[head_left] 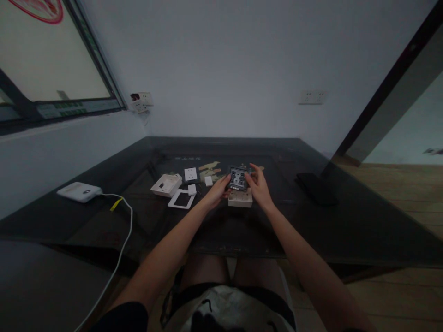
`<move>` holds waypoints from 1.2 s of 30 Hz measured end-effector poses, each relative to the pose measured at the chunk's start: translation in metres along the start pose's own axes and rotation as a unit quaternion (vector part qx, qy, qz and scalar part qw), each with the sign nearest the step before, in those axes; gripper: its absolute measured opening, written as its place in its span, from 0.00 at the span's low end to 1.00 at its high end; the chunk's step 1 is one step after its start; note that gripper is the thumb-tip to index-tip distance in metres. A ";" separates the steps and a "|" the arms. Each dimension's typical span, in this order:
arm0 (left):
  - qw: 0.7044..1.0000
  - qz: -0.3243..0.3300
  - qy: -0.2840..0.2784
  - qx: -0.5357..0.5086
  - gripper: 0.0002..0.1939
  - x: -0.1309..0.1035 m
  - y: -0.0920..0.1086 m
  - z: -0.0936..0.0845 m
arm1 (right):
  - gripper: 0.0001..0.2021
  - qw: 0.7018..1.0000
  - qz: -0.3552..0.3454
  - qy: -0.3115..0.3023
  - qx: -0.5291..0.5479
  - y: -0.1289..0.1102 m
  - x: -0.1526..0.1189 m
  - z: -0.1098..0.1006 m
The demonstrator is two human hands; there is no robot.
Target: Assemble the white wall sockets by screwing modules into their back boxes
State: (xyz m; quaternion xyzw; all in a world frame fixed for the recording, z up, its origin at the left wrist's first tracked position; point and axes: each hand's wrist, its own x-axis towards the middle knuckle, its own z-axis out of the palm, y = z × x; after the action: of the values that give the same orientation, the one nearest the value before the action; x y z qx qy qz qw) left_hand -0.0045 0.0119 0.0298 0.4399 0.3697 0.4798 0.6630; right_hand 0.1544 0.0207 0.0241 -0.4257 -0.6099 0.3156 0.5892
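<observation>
Between my two hands is a dark-backed wall socket module [238, 179], its metal and plastic inner side facing me. My left hand [219, 190] grips its left edge with the thumb on top. On the opposite edge, my right hand [259, 186] has its thumb pressed to the face and the index finger raised along the far corner. Just below the module, a white mounting box [240, 199] sits on the table, partly covered by it. Left of my hands lie another socket [190, 174], a white frame [172, 203], a second white box [166, 185] and two small white pieces [208, 180].
The dark glossy table [270, 230] reaches the wall. A white device [79, 192] with a white cable [130, 221] is at the left, and the cable hangs over the front edge. A black flat object [315, 188] lies at the right. Wall sockets [312, 97] are behind.
</observation>
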 end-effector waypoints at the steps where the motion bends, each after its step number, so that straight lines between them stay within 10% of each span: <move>1: 0.999 0.020 0.000 0.031 0.20 0.000 -0.001 0.001 | 0.24 0.998 0.044 -0.019 0.044 0.002 0.002 -0.001; 7: 0.955 0.099 0.010 0.278 0.29 0.009 0.012 -0.019 | 0.18 0.973 0.132 -0.005 0.191 0.003 0.004 -0.001; 12: 0.817 0.139 0.135 0.543 0.13 0.031 0.028 -0.066 | 0.18 0.967 0.140 0.032 0.212 0.000 0.005 -0.003; 19: 0.769 0.108 0.216 0.592 0.12 0.052 0.020 -0.109 | 0.19 0.971 0.149 0.000 0.187 0.003 0.003 -0.001; 29: 0.717 0.119 0.197 0.659 0.12 0.047 0.006 -0.113 | 0.17 0.973 0.151 -0.011 0.172 0.001 0.002 0.001; 36: 0.656 0.038 0.210 0.724 0.14 0.024 0.035 -0.122 | 0.18 0.975 0.148 -0.015 0.166 0.002 0.003 0.000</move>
State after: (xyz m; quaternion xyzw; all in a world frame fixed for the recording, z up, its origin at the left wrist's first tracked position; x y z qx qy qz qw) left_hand -0.1200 0.0683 0.0195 0.6820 0.7122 0.1646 0.0210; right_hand 0.1548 0.0244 0.0242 -0.4028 -0.4877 0.5024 0.5895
